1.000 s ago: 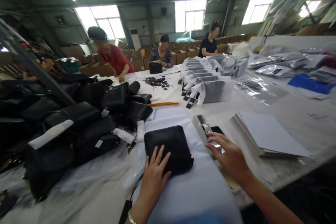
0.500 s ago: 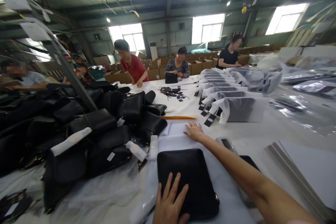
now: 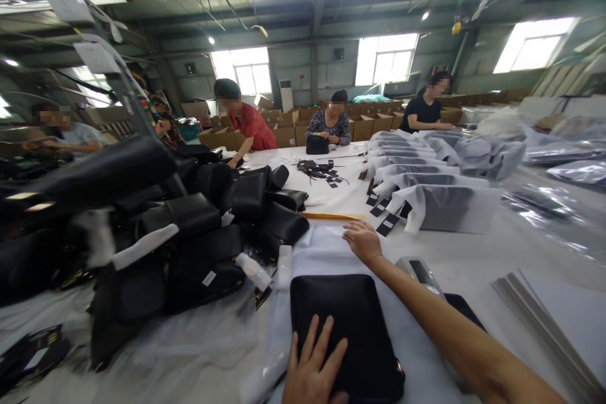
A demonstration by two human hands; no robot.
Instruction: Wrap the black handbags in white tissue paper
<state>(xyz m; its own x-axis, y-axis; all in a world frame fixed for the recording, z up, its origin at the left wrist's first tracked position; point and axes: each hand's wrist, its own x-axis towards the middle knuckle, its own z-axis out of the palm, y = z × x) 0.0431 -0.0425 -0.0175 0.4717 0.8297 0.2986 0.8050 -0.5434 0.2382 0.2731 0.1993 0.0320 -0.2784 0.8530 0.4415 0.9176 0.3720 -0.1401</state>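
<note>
Head view: a black bag (image 3: 355, 322) is being supported by white sheets (image 3: 326, 251) at the near middle of the tabletop (image 3: 466, 259). Its near left part is being covered by the left hand (image 3: 313, 369), whose grip is lying flat with fingers spread, nothing being clasped. At the far end of the sheets, the right hand (image 3: 365, 243) is being rested, grip partly curled; whether paper is being held cannot be told. Other black bags (image 3: 241, 196) are lying heaped at left.
</note>
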